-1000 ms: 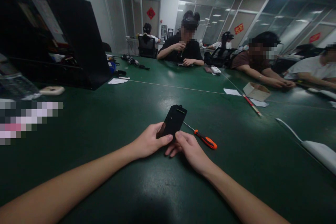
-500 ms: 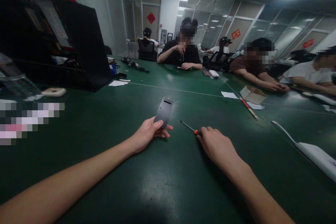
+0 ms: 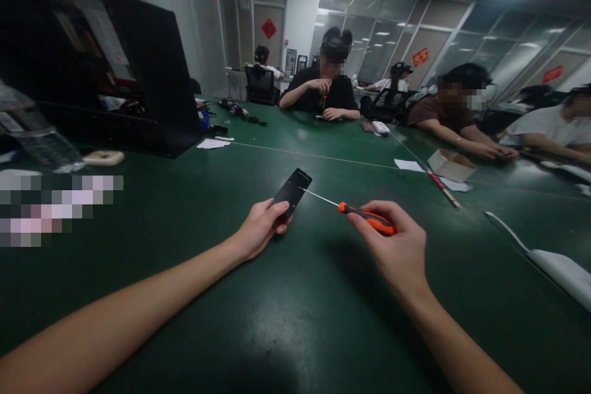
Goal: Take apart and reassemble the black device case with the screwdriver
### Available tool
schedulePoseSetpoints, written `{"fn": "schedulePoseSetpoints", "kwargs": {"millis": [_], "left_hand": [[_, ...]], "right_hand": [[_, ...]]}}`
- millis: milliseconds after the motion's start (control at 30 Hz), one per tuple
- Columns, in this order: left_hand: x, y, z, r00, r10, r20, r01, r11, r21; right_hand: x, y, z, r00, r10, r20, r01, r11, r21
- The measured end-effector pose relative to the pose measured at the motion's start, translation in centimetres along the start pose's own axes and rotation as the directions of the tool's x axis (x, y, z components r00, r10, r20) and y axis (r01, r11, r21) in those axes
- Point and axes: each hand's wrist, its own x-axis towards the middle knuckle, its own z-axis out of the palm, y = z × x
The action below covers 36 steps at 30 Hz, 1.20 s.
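My left hand (image 3: 265, 225) is closed on a flat, dark, phone-sized rectangular piece (image 3: 292, 192), its thumb on the face and its fingers behind. The piece is tilted above the table and has a slot-like mark at its far end and small light spots on its face; its exact kind I cannot tell. My right hand (image 3: 394, 237) grips an orange-and-black screwdriver (image 3: 367, 217) by the handle. The thin shaft points left, and its tip overlaps the face of the dark piece; whether it touches I cannot tell.
The green table (image 3: 277, 320) stretches ahead. On the left are a large black open case (image 3: 161, 86), a clear bottle (image 3: 41, 129) and a beige object (image 3: 105, 158). To the right lie a small box (image 3: 450, 167), papers and a white device (image 3: 561, 274). Several people sit beyond.
My right hand has lifted the screwdriver from low over the table and brought its tip to the dark piece. My left hand has tilted the piece, whose face now looks darker.
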Motion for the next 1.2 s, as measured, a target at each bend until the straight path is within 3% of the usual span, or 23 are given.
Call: {"fn": "schedulePoseSetpoints", "kwargs": {"millis": [100,267,633,933,1100,1200], "left_hand": [[0.01,0.04,-0.02,1.000,0.013,-0.008,-0.013,1.000,-0.004],[0.17,0.27,-0.18,0.998,0.043,-0.051,-0.043,0.999,-0.008],[0.25,-0.12,-0.90,0.995,0.078,-0.067,-0.061,0.970,0.235],[0.21,-0.06,-0.91,0.993,0.099,-0.061,-0.075,0.946,0.316],[0.04,0.14,-0.69,0.991,0.110,-0.071,-0.075,0.922,0.379],[-0.11,0.41,-0.48,0.985,0.145,-0.097,-0.083,0.878,0.472]], "right_hand": [[-0.09,-0.26,0.04,1.000,0.011,0.006,-0.012,0.999,0.030],[-0.34,-0.19,0.13,0.993,-0.109,0.051,0.113,0.990,-0.083],[-0.47,0.51,0.18,0.976,-0.204,0.079,0.214,0.964,-0.157],[-0.62,0.14,0.06,0.940,-0.328,0.089,0.339,0.920,-0.198],[-0.55,0.01,0.00,0.936,-0.336,0.104,0.351,0.912,-0.214],[-0.65,-0.12,0.27,0.961,-0.262,0.086,0.272,0.951,-0.147]]}}
